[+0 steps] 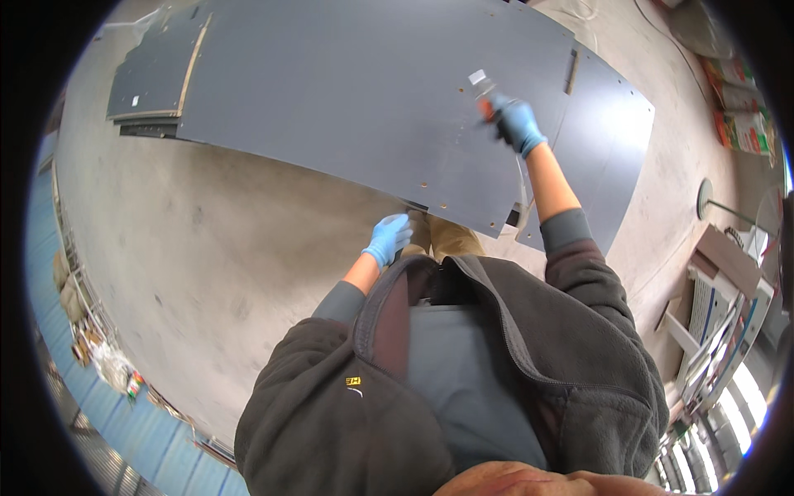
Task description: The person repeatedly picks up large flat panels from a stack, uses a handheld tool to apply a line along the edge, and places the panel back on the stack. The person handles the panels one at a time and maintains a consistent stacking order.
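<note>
My right hand (516,126), in a blue glove, is closed on a bottle-shaped tool (486,89) held over a large dark grey panel (356,91). The tool has a clear body, a white end and an orange and black part by my fingers; blur hides its exact kind. A thin pale line hangs below that hand, perhaps a hose or cord. Off the panel's near edge, my gloved left hand (388,239) is low in front of me with its fingers curled. Something dark shows beside its palm, too little to name.
A narrower grey panel (608,116) adjoins on the right, and a smaller piece (153,70) at the far left. Small holes dot the panel near its edges. Boards and scraps (715,306) lean at the right, beside a round-based stand (705,198). Bags (744,124) stand behind.
</note>
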Motion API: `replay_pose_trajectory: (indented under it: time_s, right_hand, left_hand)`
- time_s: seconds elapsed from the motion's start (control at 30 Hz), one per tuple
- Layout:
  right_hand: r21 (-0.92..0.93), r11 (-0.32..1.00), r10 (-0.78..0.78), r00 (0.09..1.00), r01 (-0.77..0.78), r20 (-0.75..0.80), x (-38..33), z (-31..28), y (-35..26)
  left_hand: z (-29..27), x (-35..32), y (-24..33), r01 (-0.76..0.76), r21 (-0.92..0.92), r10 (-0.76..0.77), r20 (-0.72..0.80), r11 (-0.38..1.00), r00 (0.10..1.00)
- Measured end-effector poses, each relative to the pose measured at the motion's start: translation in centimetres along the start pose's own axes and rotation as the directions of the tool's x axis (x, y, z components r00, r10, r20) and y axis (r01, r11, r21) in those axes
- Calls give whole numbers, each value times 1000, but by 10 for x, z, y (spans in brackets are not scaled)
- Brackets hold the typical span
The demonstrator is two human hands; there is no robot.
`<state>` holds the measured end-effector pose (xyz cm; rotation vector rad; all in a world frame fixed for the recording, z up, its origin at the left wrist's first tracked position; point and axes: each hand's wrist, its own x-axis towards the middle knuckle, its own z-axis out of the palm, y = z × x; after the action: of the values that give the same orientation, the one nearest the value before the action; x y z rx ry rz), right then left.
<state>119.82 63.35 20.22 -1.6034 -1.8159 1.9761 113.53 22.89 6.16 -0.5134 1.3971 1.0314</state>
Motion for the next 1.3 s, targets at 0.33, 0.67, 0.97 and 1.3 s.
replay_pose_trajectory:
  time_s: [0.33,0.67,0.97,1.3]
  right_hand:
    - [-469,746,79,636,474,768,-31,186,14]
    - [26,987,160,987,-159,-31,39,320,-57]
    - [76,996,59,997,-55,-54,75,401,-147]
    - [-395,764,30,583,510,812,50,587,-222]
  left_hand:
    - [-130,-7,-26,-22,-34,14,-218,999,976]
    - [-347,8,47,-89,-71,83,-87,993,993]
    - [-532,-13,119,-219,-133,151,-391,967,908]
    - [-589,48,158,-235,255,295,-229,938,928]
